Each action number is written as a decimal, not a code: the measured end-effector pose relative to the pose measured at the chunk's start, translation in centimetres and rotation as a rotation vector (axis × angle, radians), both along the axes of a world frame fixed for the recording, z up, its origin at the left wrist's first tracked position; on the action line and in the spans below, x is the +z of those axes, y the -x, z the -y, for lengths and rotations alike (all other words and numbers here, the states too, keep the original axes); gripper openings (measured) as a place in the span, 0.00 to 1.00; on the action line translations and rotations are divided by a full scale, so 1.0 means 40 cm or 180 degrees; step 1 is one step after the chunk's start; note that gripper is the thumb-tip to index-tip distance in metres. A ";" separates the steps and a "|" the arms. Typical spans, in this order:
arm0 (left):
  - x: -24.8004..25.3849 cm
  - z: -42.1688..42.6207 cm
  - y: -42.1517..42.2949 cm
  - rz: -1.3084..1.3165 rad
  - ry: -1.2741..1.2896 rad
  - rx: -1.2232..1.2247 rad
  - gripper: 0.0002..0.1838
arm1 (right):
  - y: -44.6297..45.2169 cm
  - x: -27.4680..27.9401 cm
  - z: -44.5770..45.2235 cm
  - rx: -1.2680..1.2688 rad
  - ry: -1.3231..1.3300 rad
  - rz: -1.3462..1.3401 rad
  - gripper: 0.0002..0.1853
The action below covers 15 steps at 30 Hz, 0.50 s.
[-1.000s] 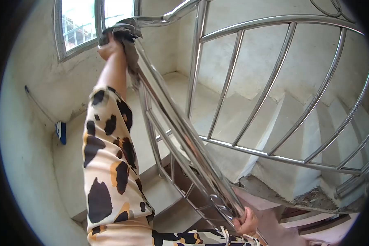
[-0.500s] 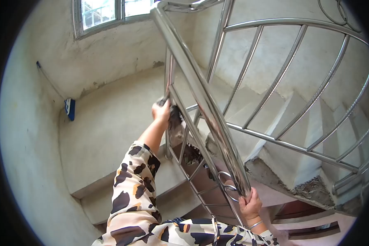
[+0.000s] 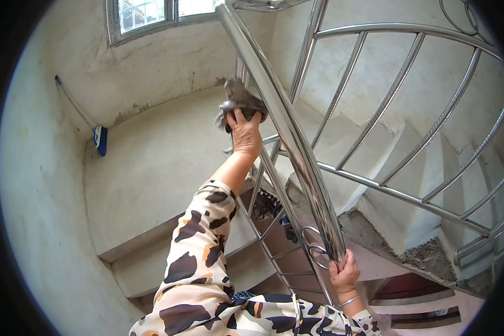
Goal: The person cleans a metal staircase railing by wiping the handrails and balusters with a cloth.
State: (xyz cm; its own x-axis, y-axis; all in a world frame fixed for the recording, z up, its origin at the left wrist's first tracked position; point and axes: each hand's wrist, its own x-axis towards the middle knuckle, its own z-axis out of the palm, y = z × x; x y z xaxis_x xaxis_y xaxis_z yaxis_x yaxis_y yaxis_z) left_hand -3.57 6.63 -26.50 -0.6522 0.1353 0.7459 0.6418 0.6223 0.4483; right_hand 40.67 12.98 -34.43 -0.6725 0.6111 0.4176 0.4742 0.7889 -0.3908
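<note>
observed: left hand (image 3: 246,137) clutching a bunched grey rag (image 3: 239,96) immediately left of the polished steel handrail (image 3: 285,126). handrail's long axis slopes from upper left to lower right; right hand (image 3: 345,273) grasps its lower end.

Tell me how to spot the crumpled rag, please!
Find the shiny metal handrail slanting down through the middle of the view. Beside its upper half, on the left, the person's left hand holds the rag. It is grey-brown, soft-looking and bunched up, unlike the smooth, gleaming balusters nearby.
</note>
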 end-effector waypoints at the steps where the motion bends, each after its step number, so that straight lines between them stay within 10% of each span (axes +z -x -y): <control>1: 0.010 0.015 -0.014 0.0102 0.0028 -0.0194 0.20 | 0.000 0.002 0.001 -0.0001 -0.0001 -0.0006 0.37; 8: 0.229 0.089 0.074 -0.0981 0.0007 -0.0408 0.12 | 0.002 0.006 -0.001 0.0047 0.0051 -0.0062 0.34; 15: 0.147 0.005 0.076 -0.0261 0.0015 0.0143 0.12 | 0.007 0.042 0.017 0.0075 0.0158 -0.0028 0.34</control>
State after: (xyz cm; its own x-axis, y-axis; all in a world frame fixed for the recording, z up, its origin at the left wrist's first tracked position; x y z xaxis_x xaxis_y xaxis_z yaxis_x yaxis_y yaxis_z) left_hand -6.60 6.42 -20.61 -0.5944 0.1109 0.7965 0.6476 0.6532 0.3923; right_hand 40.41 12.28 -32.76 -0.6833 0.6151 0.3933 0.4520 0.7795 -0.4338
